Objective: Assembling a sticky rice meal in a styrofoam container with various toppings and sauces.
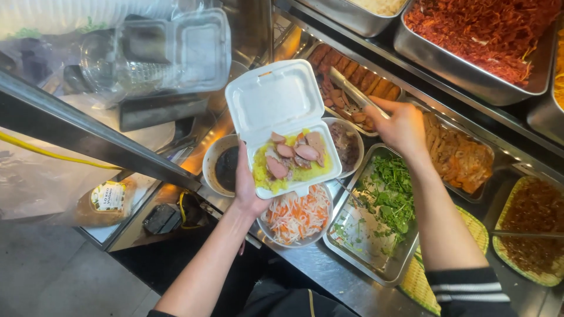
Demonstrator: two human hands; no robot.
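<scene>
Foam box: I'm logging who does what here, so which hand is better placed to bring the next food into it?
Probably the right hand: it grips metal tongs over the sliced sausage tray. The left hand is occupied holding the open foam box from below.

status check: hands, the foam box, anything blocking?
Left hand holds open white foam box, yellow rice and sausage slices inside. Right hand grips metal tongs over tray of sliced sausage. Nothing between box and trays.

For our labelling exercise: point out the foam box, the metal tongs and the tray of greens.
foam box (276, 100), head view, open lid.
metal tongs (352, 91), head view, mid-blade.
tray of greens (358, 246), head view, bare floor.
</scene>
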